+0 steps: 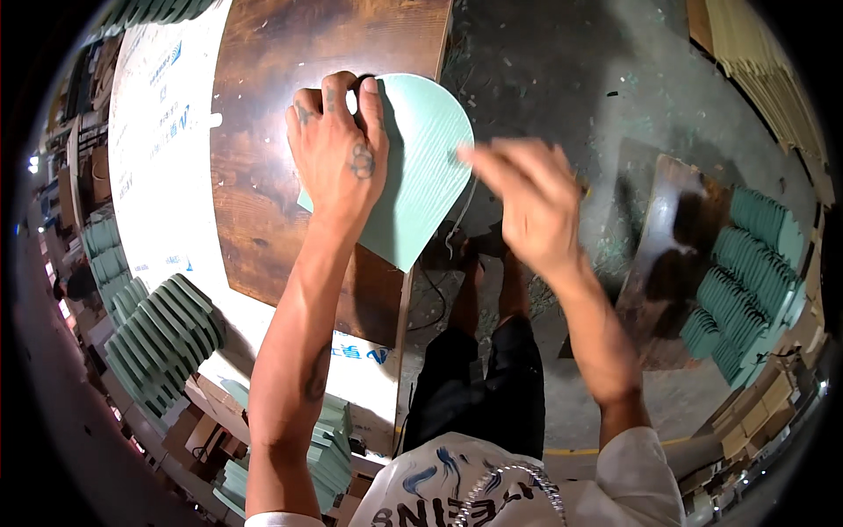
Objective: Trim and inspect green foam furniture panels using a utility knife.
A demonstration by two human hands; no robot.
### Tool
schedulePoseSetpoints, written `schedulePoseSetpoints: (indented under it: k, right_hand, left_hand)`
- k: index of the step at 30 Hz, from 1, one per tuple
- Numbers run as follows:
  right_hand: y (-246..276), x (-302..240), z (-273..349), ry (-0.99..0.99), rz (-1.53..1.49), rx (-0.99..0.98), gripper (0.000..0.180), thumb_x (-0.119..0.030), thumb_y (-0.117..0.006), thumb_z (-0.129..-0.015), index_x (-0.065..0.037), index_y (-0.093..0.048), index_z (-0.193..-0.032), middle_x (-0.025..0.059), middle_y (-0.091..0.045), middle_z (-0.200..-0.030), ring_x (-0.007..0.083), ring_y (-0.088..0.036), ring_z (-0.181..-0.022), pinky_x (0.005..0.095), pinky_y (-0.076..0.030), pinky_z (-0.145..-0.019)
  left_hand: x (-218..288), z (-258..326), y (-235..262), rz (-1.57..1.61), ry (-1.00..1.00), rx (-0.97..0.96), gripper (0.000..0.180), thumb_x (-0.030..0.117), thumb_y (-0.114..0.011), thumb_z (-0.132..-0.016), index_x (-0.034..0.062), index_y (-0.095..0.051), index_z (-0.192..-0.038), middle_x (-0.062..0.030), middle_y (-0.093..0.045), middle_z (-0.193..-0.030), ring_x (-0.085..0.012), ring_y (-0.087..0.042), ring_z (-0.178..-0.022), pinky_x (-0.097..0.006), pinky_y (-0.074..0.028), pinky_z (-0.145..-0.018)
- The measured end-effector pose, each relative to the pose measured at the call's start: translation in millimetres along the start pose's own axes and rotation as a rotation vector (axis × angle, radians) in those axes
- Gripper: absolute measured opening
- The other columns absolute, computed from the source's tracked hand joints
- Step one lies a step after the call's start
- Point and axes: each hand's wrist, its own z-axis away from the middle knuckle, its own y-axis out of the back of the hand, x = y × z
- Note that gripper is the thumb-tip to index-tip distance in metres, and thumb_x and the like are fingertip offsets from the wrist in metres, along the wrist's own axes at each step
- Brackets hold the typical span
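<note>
A pale green, round-topped sheet piece (421,158), which looks like foam, lies on the brown wooden board and juts over its right edge. My left hand (338,145) presses on its left part, fingers bent, holding it down. Something small and dark shows by the thumb and forefinger; I cannot make out what it is. Just off the sheet's right edge is my right hand (536,198), smeared by motion, its fingers drawn together at a dark tip. What it holds is too blurred to name. A thin pale strip (455,230) dangles below that edge.
The wooden board (263,167) rests on a white printed sheet (162,176). Stacked green pieces (162,338) stand at the left, with more stacks (746,281) on a board at the right. Green scraps litter the grey floor (562,79). Tan sheets (773,79) are piled at the far right.
</note>
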Motion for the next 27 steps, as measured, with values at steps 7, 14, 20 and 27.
schedulePoseSetpoints:
  k: [7,14,20,27]
  right_hand:
    - [-21,25,-50,0.060,-0.045,-0.028,0.052,0.010,-0.058,-0.083,-0.023,-0.075,-0.120,0.0023,-0.072,-0.094,0.0194,-0.067,-0.083,0.0370,-0.048,-0.073]
    - [-24,-47,54,-0.044,-0.110,0.003,0.040,0.002,-0.065,-0.089,-0.019,-0.074,-0.122,0.0041,-0.071,-0.093,0.0167,-0.065,-0.082,0.0339,-0.048,-0.072]
    - [-35,-7,-5,-0.213,-0.120,0.260,0.060,0.014,-0.059,-0.081,-0.017,-0.069,-0.132,0.0071,-0.070,-0.092,0.0224,-0.059,-0.076,0.0350,-0.047,-0.071]
    - [-31,-69,76,0.027,-0.175,-0.081,0.051,0.002,-0.066,-0.087,-0.021,-0.069,-0.132,0.0037,-0.068,-0.100,0.0188,-0.063,-0.085,0.0406,-0.047,-0.077]
  left_hand:
    - [-5,2,0,-0.017,0.018,0.021,0.032,0.034,-0.053,-0.105,0.0045,-0.065,-0.107,-0.0183,-0.061,-0.086,-0.0331,-0.053,-0.088,-0.046,-0.042,-0.083]
    - [-6,2,-6,0.008,0.063,-0.018,0.038,0.040,-0.049,-0.106,0.0063,-0.064,-0.113,-0.0198,-0.059,-0.091,-0.0343,-0.052,-0.090,-0.048,-0.043,-0.086]
    - [-5,3,-2,-0.007,0.039,0.016,0.032,0.034,-0.053,-0.104,0.0052,-0.066,-0.107,-0.0197,-0.061,-0.091,-0.0356,-0.055,-0.090,-0.047,-0.043,-0.083]
    - [-5,1,0,-0.030,0.046,-0.003,0.030,0.032,-0.054,-0.104,0.0036,-0.064,-0.108,-0.0194,-0.061,-0.094,-0.0361,-0.055,-0.092,-0.047,-0.042,-0.084]
